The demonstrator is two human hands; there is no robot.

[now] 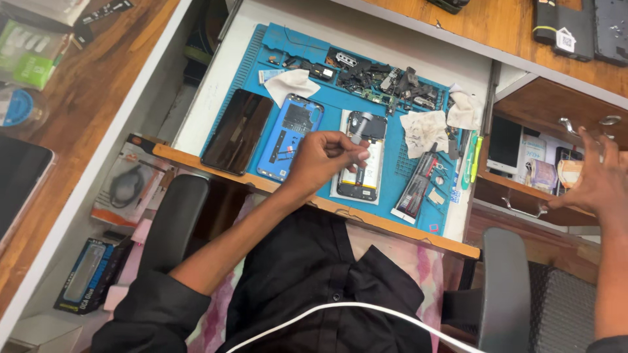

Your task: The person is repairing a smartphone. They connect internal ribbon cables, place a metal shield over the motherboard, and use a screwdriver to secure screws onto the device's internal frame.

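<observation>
My left hand hovers over an opened phone lying on a blue work mat. Its fingers pinch a small grey piece just above the phone's upper half. A blue phone frame lies left of that hand, and a black screen panel lies further left. My right hand is far off to the right, fingers spread, above an open wooden drawer with small boxes and devices in it. It holds nothing that I can see.
A heap of small dark parts lines the mat's far edge. White cloths and a black tool strip lie right of the opened phone. Chair armrests flank my lap, and a white cable crosses my black shirt.
</observation>
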